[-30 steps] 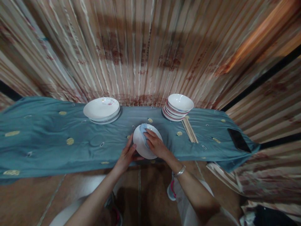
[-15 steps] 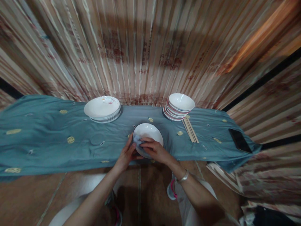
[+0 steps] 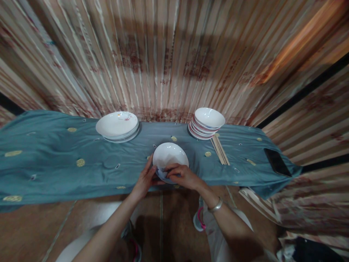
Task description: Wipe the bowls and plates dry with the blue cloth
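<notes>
White bowl: glazed, likely slippery, fragile. Left hand grips near rim; right hand presses soft blue cloth there.

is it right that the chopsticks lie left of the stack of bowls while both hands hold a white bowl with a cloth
Not quite. In the head view the chopsticks lie right of the stack of bowls. The rest stands: left hand and right hand hold the white bowl with a cloth.

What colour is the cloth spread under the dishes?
Teal-blue with small gold round motifs; the table cloth shows clearly in the head view.
</notes>
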The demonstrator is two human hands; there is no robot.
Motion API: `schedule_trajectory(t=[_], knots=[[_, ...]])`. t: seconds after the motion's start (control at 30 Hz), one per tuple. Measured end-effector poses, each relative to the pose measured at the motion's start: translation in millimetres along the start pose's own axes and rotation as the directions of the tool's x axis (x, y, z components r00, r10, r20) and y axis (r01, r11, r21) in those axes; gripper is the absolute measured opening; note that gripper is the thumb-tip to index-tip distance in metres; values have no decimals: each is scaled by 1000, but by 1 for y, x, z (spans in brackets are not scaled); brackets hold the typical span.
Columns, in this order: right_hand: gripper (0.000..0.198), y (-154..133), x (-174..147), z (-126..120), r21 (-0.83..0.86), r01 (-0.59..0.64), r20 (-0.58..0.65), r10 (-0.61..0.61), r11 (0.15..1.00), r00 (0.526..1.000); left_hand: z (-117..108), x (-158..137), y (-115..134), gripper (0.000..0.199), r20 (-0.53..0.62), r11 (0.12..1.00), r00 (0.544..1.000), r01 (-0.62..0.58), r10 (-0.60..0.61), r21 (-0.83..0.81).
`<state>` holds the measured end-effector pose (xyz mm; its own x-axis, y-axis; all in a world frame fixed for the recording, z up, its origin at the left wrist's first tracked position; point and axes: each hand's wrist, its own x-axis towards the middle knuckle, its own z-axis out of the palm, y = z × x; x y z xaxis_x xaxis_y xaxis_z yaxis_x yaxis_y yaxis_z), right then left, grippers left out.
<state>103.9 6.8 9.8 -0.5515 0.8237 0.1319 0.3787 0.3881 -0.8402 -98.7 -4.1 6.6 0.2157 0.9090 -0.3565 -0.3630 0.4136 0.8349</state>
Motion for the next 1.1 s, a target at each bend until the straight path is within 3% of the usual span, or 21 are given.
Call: schedule_trajectory(t=[0.27,0.47,0.7,1.1], knots=[[14,3,-4,-9,-3,-69,52,69,998,996,0,-1,1,92,11,1000,1000,-3,3,11],[18,4,-5,-16,-135,-124,56,133,983,990,1,0,1,90,10,1000,1000,-15,15,22],[18,10,-9,-25,-356,-186,-32,187,916,982,0,1,0,90,2,1000,1000,-14,14,16],[20,27,-8,-20,-628,-227,-258,76,745,963,-6,4,-5,86,32,999,999,-36,36,16]])
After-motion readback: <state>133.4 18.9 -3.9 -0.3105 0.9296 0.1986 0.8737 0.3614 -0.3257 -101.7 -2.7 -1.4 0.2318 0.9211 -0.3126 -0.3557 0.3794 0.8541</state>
